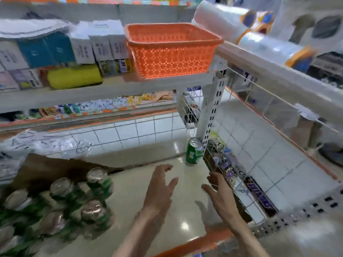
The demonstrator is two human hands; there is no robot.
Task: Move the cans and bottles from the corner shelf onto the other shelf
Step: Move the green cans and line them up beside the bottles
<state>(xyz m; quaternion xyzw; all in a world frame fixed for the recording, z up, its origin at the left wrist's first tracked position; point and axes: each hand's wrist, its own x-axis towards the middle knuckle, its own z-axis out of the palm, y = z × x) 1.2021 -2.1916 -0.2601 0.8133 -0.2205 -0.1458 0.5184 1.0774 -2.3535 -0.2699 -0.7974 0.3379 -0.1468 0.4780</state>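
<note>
A single green can (194,152) stands upright at the far right corner of the cream shelf (133,201), against the perforated white post. Several green cans (92,197) with silver tops crowd the shelf's left side. My left hand (159,190) and my right hand (220,195) hover over the middle of the shelf, side by side, fingers spread and pointing toward the lone can. Neither hand holds anything, and both are a short way from the can. The whole view is blurred by motion.
An orange plastic basket (172,51) sits on the shelf above. A wire grid (232,175) with chocolate bars (259,197) borders the shelf's right side. Packaged goods fill the upper left shelves, and rolls of plastic wrap (246,28) lie top right.
</note>
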